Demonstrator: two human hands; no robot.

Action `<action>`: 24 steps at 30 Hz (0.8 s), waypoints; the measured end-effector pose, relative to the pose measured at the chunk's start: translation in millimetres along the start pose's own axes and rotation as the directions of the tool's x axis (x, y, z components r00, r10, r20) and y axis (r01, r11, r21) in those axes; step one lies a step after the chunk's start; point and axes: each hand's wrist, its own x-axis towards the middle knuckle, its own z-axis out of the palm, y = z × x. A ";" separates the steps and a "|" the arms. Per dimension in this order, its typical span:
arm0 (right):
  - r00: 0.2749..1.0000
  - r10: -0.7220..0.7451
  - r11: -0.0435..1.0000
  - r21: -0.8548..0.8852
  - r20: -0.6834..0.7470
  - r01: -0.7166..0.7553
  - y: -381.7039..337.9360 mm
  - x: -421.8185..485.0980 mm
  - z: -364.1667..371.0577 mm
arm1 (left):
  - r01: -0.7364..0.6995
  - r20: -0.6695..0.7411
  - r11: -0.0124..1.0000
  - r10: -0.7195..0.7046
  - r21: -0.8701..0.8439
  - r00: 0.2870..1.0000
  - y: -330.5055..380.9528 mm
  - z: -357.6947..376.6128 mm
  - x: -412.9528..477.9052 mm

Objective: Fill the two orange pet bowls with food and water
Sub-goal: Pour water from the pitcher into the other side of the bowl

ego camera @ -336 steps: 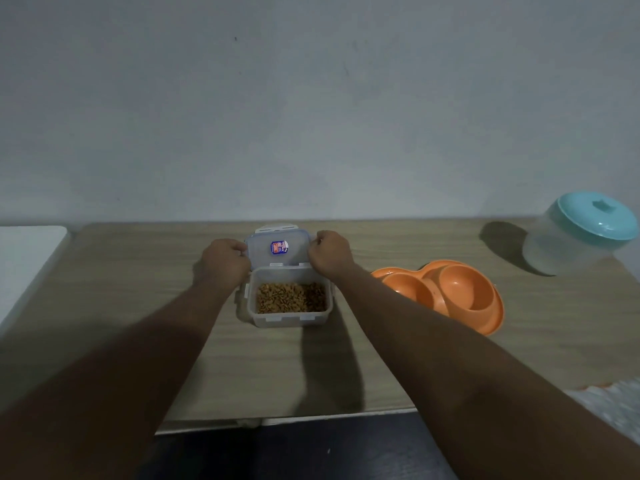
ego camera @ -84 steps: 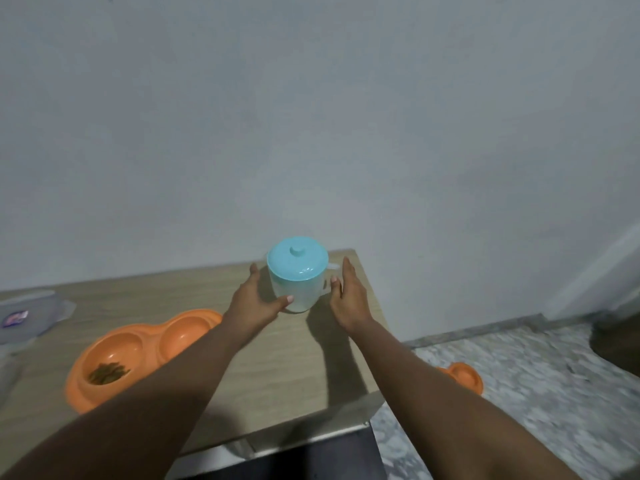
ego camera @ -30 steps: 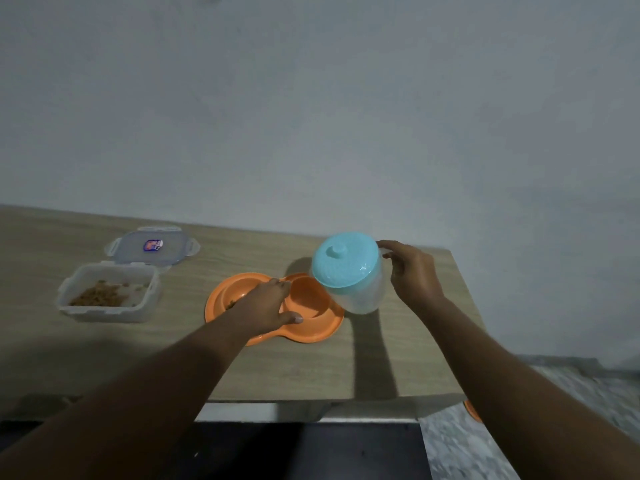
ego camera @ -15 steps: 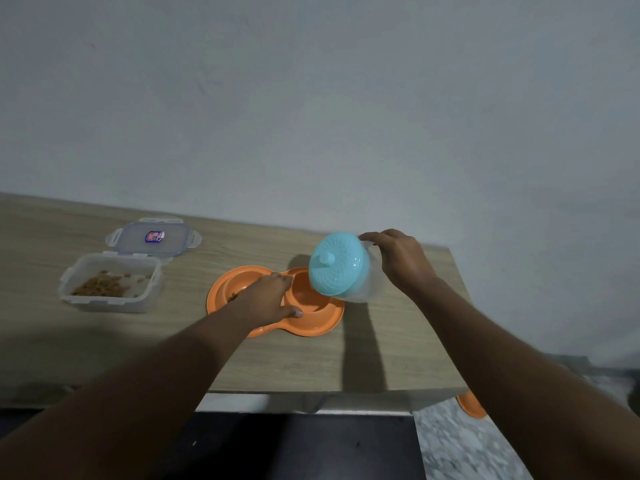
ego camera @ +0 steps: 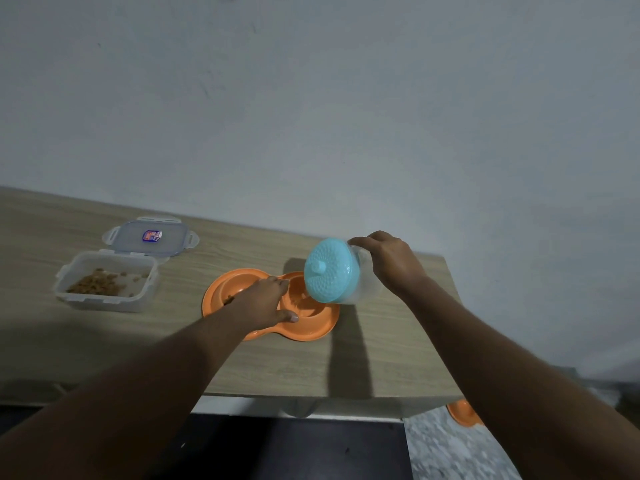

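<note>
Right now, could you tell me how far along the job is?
Food looks done: brown kibble lies in the orange double bowl's left well. In hand: right hand tips the teal-lidded translucent jug over the right well, left hand resting on it. Left: the water.

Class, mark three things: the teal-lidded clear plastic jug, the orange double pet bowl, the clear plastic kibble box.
teal-lidded clear plastic jug (ego camera: 332, 271), head view, teal lid.
orange double pet bowl (ego camera: 311, 332), head view, front rim.
clear plastic kibble box (ego camera: 104, 303), head view, near wall.
</note>
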 end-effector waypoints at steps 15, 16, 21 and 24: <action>0.998 -0.057 0.997 -0.047 0.006 0.057 -5.8 -3.1 -5.0 | 0.010 0.009 1.000 -0.010 0.012 1.000 4.1 0.9 -3.0; 0.998 -0.059 0.997 -0.052 0.005 0.060 -6.0 -3.2 -5.0 | 0.011 0.009 1.000 -0.011 0.008 1.000 3.9 0.9 -3.0; 0.998 -0.059 0.995 -0.077 -0.002 0.059 -7.8 -4.4 -6.1 | 0.003 0.002 1.000 -0.003 0.005 1.000 5.8 -0.5 -3.3; 0.998 -0.056 0.994 -0.089 0.002 0.056 -8.4 -5.4 -6.4 | -0.003 -0.002 1.000 0.003 -0.005 1.000 5.8 -1.2 -4.0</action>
